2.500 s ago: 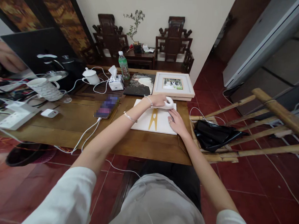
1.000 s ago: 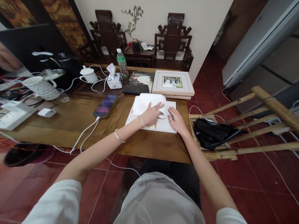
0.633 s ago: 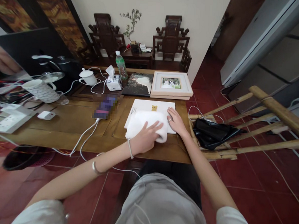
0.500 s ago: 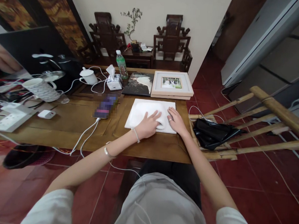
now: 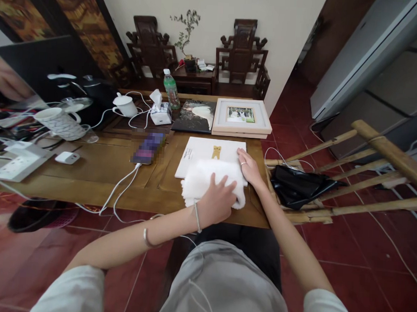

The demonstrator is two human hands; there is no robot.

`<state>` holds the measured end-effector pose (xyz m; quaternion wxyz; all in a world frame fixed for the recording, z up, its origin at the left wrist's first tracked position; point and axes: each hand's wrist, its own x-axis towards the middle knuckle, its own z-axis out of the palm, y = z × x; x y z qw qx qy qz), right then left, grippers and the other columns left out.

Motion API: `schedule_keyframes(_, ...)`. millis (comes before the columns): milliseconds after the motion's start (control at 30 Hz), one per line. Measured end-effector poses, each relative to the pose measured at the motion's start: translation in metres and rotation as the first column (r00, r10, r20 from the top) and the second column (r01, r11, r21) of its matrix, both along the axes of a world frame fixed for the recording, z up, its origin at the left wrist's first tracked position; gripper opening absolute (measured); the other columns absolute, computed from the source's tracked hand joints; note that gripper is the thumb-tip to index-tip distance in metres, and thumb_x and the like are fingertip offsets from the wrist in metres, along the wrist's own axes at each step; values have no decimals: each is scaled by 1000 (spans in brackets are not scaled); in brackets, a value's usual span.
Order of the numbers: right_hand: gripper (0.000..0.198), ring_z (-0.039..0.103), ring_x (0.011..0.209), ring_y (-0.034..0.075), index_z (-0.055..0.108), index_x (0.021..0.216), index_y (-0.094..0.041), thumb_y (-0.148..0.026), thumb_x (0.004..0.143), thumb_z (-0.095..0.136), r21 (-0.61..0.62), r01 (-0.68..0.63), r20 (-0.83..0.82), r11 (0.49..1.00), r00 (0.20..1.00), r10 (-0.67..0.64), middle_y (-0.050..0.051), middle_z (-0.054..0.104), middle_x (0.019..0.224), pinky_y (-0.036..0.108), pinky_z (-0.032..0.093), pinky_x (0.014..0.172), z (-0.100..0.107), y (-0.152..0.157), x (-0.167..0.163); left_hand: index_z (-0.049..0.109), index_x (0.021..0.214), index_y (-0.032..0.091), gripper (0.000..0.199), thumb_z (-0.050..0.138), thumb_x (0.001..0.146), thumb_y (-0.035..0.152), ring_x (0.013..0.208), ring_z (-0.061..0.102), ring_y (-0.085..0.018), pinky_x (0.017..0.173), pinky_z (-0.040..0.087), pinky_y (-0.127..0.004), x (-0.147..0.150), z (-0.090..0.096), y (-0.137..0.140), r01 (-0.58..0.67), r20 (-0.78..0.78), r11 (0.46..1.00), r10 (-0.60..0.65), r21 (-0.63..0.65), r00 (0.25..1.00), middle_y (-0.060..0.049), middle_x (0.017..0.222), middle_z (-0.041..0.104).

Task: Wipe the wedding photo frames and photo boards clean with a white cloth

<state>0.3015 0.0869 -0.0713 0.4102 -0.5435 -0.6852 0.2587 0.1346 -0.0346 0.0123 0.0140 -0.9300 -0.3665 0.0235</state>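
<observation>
A flat white album or board with a gold cat figure and small dark print at its left lies on the wooden table in front of me. A fluffy white towel, folded and bunched, covers its near part and hangs over its near edge. My left hand presses on the towel from above, fingers spread over it, its thumb side tucked at the towel's right fold. At the white board's right edge lies my right hand, fingers stretched out, steadying that edge with nothing in its grasp.
Behind the board are a framed photo, a dark photo panel, a tissue box and a green-labelled bottle. Leftward lie a phone, cables, a charger and mugs. A bamboo chair with a black bag stands right.
My left hand has drawn the towel toward me, so the gold cat and the print on the white board now show. My right hand stays at the right edge, shifted slightly.
</observation>
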Motion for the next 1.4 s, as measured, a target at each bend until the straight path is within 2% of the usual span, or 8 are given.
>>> schedule_keyframes(267, 47, 36, 141, 26, 55, 133, -12, -21, 87, 43, 101, -104, 233, 989, 969, 78, 13, 50, 144, 48, 27, 118, -3, -1, -2, 70, 103, 10, 31, 45, 84, 12, 98, 65, -28, 87, 49, -41, -10, 27, 98, -290, -23, 957, 289, -24, 957, -17, 111, 67)
schedule_keyframes(433, 47, 40, 137, 26, 55, 132, -13, -20, 87, 42, 130, -133, 262, 983, 960, 95, 13, 52, 142, 48, 29, 117, 0, -2, -1, 73, 97, 12, 32, 43, 84, 13, 91, 65, -21, 83, 48, -27, 28, 34, 162, -134, 151, 980, 156, -146, 976, -10, 98, 72)
schedule_keyframes(633, 46, 43, 135, 27, 56, 131, -15, -23, 88, 43, 112, -112, 261, 987, 962, 79, 11, 54, 140, 49, 30, 116, -3, -1, 1, 73, 94, 6, 31, 47, 77, 10, 88, 65, -24, 80, 48, -29, 63, 40, 188, -129, 90, 971, 149, -202, 985, -15, 95, 73)
schedule_keyframes(800, 48, 38, 139, 26, 55, 133, -12, -22, 88, 43, 97, -107, 239, 989, 968, 81, 12, 50, 143, 48, 28, 118, -6, 0, -1, 72, 99, 6, 36, 44, 78, 11, 93, 66, -25, 84, 47, -29, 22, 33, 194, -193, 57, 964, 207, -184, 977, -16, 104, 72)
schedule_keyframes(1000, 48, 36, 140, 25, 55, 134, -16, -22, 87, 44, 102, -110, 209, 989, 974, 87, 10, 49, 144, 50, 27, 118, -8, 1, -1, 70, 110, 15, 45, 42, 77, 5, 113, 60, -21, 99, 42, -28, -35, 14, 162, -137, 35, 978, 145, -159, 989, -9, 123, 66)
schedule_keyframes(1133, 51, 36, 141, 25, 54, 134, -14, -18, 85, 44, 105, -122, 237, 987, 967, 95, 11, 49, 145, 48, 27, 118, -5, 0, 0, 71, 105, 15, 41, 45, 75, 4, 137, 39, -29, 108, 34, -51, -33, -2, 93, -25, -22, 996, 23, -80, 999, -12, 147, 45)
schedule_keyframes(1267, 53, 36, 141, 25, 54, 134, -15, -15, 82, 45, 95, -116, 224, 989, 970, 92, 10, 49, 145, 49, 26, 119, -4, -1, 1, 72, 97, 14, 37, 45, 75, 2, 140, 33, -30, 107, 34, -56, -29, -3, 28, 21, -16, 998, -22, -57, 1000, -14, 144, 47)
schedule_keyframes(1400, 50, 36, 141, 25, 55, 134, -16, -19, 85, 45, 94, -111, 212, 989, 973, 89, 10, 49, 145, 50, 26, 119, -4, -2, 1, 72, 98, 15, 36, 46, 75, 3, 138, 37, -29, 105, 38, -53, -32, 1, 12, -4, 28, 995, 7, -95, 1000, -12, 143, 49)
